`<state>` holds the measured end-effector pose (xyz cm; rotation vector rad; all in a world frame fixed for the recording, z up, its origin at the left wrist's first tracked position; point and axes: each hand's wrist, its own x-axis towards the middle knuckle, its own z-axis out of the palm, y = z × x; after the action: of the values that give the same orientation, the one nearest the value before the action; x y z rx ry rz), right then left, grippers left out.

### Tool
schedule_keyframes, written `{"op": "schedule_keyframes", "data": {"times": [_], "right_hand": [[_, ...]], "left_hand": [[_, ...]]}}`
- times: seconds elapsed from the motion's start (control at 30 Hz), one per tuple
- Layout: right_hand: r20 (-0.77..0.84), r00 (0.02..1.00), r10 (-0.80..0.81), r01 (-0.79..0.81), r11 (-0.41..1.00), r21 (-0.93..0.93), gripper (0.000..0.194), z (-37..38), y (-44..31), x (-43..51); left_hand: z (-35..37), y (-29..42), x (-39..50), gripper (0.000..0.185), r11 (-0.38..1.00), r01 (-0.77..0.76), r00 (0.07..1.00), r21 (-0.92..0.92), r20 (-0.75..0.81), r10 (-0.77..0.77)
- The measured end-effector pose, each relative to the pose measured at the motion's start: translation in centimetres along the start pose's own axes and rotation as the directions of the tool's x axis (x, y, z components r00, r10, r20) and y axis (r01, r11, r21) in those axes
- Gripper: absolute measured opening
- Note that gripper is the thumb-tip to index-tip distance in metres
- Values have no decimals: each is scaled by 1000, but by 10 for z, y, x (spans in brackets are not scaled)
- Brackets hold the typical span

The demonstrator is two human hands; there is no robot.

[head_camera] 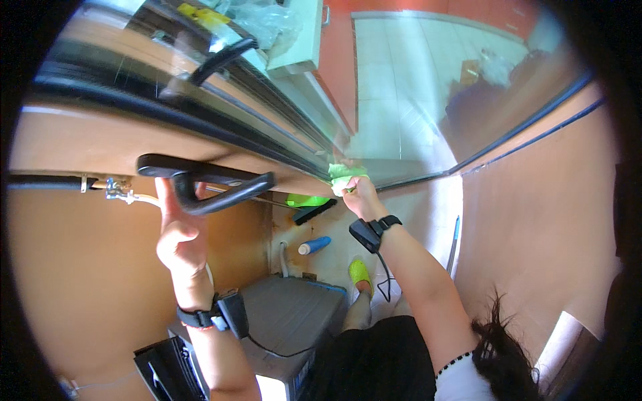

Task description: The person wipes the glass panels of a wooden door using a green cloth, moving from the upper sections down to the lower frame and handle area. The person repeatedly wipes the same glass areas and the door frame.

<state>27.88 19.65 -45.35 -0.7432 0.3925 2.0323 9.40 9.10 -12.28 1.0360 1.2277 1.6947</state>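
Observation:
In my right hand (pixel 363 198) is a crumpled pale green cloth (pixel 346 176), pressed to the lower corner of a glass pane (pixel 396 115) beside its black gasket (pixel 281 168). A faint reflection of the hand shows in the glass. My left hand (pixel 180 235) is raised under a black lever handle (pixel 225 195) on the tan door frame (pixel 90 140). Its fingertips go out of sight behind the handle, so their grip is hidden. Each wrist wears a black strap with a small cabled device.
Below stands a grey-topped appliance (pixel 296 301). A blue bottle (pixel 315 245) and a black-bristled broom (pixel 315 211) lie on the floor near a lime-green shoe (pixel 360 273). A valve with a hose (pixel 118 189) is mounted at left. Beyond the glass are a red cabinet (pixel 336 65) and plastic bags (pixel 266 25).

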Motion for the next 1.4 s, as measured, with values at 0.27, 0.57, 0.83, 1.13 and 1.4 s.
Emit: {"op": "schedule_keyframes", "data": {"times": [0.27, 0.57, 0.83, 1.13, 1.4], "right_hand": [[409, 908, 87, 120, 884, -453, 35, 175, -42, -192], [259, 885, 387, -371, 922, -109, 43, 181, -75, -173], [-110, 962, 249, -272, 905, -328, 34, -19, -59, 29], [109, 994, -5, 52, 901, -431, 36, -9, -26, -65], [684, 572, -452, 788, 72, -611, 53, 117, 36, -197]], "left_hand": [[20, 6, 3, 104, 999, 41, 995, 20, 94, -42], [10, 3, 3, 98, 997, 75, 988, 20, 136, -77], [13, 5, 3, 104, 998, 63, 989, 7, 134, -64], [14, 11, -2, 103, 996, 61, 992, 60, 104, -67], [7, 12, -7, 101, 989, 139, 981, 45, 128, -143]]}}
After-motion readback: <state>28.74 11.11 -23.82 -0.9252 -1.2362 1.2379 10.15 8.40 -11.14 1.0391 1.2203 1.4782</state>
